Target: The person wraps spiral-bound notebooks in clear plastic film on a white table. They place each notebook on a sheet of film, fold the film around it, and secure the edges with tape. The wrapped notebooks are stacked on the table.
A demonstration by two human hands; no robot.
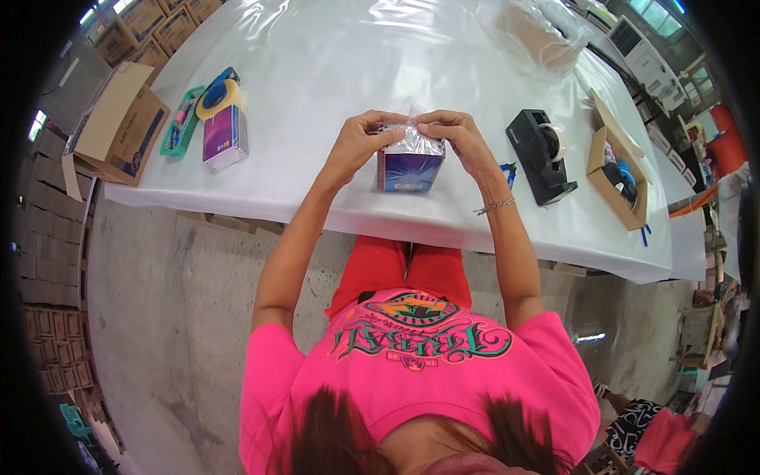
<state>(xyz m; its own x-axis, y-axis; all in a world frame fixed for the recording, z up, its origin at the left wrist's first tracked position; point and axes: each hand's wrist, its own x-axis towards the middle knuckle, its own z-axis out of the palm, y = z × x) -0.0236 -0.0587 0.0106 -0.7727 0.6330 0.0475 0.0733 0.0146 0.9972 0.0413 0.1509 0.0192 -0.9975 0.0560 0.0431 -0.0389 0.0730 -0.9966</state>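
A blue and purple block (410, 171), which looks like a stack of small notebooks, stands near the front edge of the table. Clear plastic wrap (418, 142) covers its top and bunches up into a point behind. My left hand (358, 144) pinches the wrap at the upper left of the stack. From the other side my right hand (461, 139) pinches it too, fingertips almost meeting the left ones. Both hands are closed on the film. The stack's far side is hidden.
On the left are spiral notebooks (224, 138), a tape roll (219, 97), a green basket (182, 123) and an open carton (127, 127). To the right stand a black tape dispenser (534, 154), a blue cutter (509, 172), a cardboard tray (599, 172) and, farther back, a plastic bag (538, 36).
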